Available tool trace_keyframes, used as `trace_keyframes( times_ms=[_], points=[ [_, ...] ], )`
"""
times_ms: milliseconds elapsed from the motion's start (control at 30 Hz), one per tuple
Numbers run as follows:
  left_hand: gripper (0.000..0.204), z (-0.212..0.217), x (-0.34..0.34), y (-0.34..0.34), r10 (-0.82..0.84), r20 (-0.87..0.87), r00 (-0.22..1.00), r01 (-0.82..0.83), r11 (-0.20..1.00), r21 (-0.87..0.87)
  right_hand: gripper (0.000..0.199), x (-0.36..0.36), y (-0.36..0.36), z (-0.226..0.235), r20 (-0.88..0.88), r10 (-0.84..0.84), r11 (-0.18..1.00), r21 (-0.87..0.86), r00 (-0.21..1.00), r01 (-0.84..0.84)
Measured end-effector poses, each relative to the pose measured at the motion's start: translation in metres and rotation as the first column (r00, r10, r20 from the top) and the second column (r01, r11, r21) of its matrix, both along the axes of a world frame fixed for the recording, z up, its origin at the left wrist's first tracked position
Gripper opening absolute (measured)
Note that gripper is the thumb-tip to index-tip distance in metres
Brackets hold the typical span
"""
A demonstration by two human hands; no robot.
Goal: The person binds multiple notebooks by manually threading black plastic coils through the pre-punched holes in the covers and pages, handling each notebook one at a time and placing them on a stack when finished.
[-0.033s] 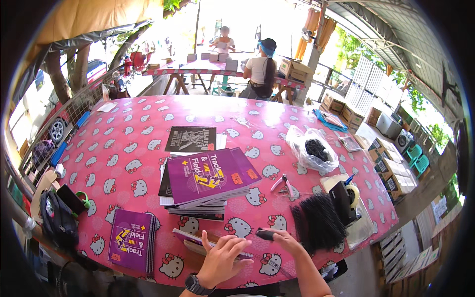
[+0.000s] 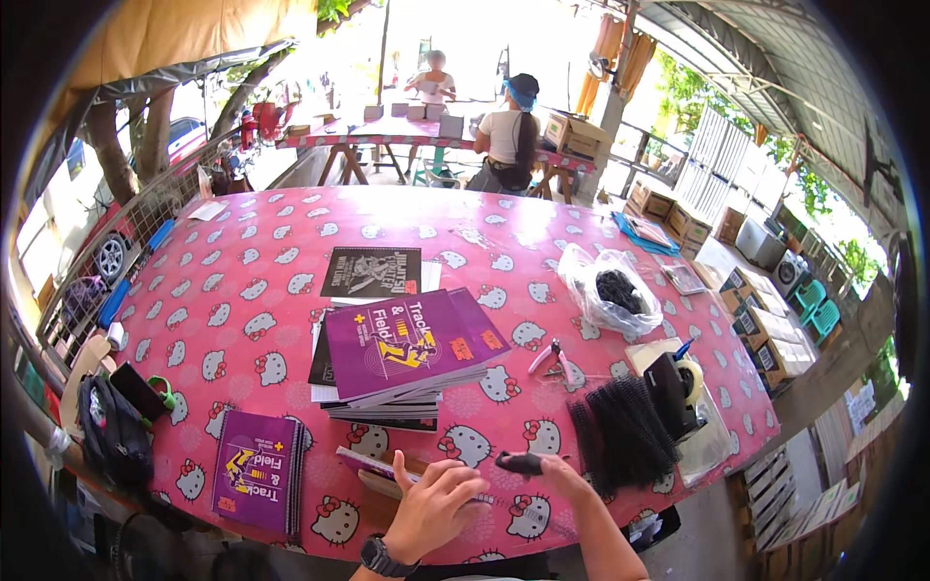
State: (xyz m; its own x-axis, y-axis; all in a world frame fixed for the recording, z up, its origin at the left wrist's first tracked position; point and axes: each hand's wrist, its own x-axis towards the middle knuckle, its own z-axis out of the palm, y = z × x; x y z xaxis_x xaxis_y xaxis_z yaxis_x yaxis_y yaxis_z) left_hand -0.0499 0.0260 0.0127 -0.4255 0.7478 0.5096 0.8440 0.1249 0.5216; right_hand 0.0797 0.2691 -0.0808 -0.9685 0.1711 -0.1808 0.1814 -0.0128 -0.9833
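Near the front edge of the table, my left hand [image 2: 441,504], with a dark watch on its wrist, closes over a purple-covered notebook [image 2: 366,463] tilted on a brown support [image 2: 380,492]. A thin spiral coil [image 2: 496,501] trails right from the notebook's edge. My right hand [image 2: 562,476] hovers just above the coil with fingers bent together. At its fingertips is a small black piece [image 2: 520,464]; whether it is held or worn on a finger I cannot make out. A purple spiral notebook [image 2: 257,470] lies left. Beyond my left hand rises a notebook stack [image 2: 412,344].
Pink-handled cutters [image 2: 554,366] lie right of the stack. Black spiral coils [image 2: 625,436] and a tape dispenser [image 2: 673,392] sit at right, behind them a plastic bag [image 2: 610,295]. A black bag [image 2: 114,431] is at left. Two people work at a far table [image 2: 387,138].
My right hand has shifted slightly left, and the black piece at its fingertips has tilted a little. My left hand stays on the notebook.
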Motion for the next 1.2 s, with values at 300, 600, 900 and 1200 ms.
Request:
trace_keyframes(
  times_ms=[300,600,900,1200],
  points=[
    [0.013,0.002,-0.003,-0.005,-0.005,-0.048,0.999,0.003,0.999,-0.052,0.07,0.006,-0.084,-0.026,-0.255,-0.262,0.473,-0.874,0.931,-0.106],
    [0.022,-0.002,-0.007,-0.008,0.007,-0.107,0.994,-0.012,0.999,-0.047,0.063,-0.032,-0.051,0.018,-0.165,-0.048,0.975,-0.22,0.985,0.01],
    [0.027,0.001,-0.019,-0.023,0.173,0.001,0.985,-0.173,0.985,-0.02,0.06,-0.033,-0.065,0.074,-0.222,0.078,0.988,0.148,0.972,-0.045],
    [0.037,0.004,-0.016,-0.024,0.191,0.031,0.981,-0.189,0.981,-0.043,0.054,-0.047,-0.048,0.084,-0.076,0.06,0.806,0.592,0.995,-0.003]
  ],
)
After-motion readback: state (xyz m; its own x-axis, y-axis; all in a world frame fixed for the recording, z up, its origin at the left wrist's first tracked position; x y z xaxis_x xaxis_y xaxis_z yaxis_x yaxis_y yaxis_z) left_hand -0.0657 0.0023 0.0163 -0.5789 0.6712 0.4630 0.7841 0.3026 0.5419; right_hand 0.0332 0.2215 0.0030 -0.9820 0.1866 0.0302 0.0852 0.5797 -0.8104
